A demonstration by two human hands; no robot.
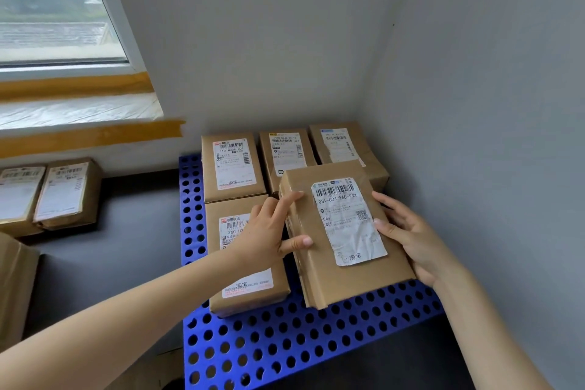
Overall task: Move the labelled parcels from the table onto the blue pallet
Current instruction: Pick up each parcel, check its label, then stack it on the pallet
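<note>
A brown labelled parcel is held between both hands over the right half of the blue perforated pallet, its near edge low by the pallet. My left hand grips its left side, thumb on top. My right hand holds its right side, fingers on the label's edge. Several other labelled parcels lie flat on the pallet: one at the back left, one at the back middle, one in the back right corner, and one in the front left, partly hidden by my left hand.
The pallet sits in a corner between two grey walls. Two more labelled parcels lie on the dark surface to the left under a window sill. A large brown box stands at the left edge. The pallet's front shows bare holes.
</note>
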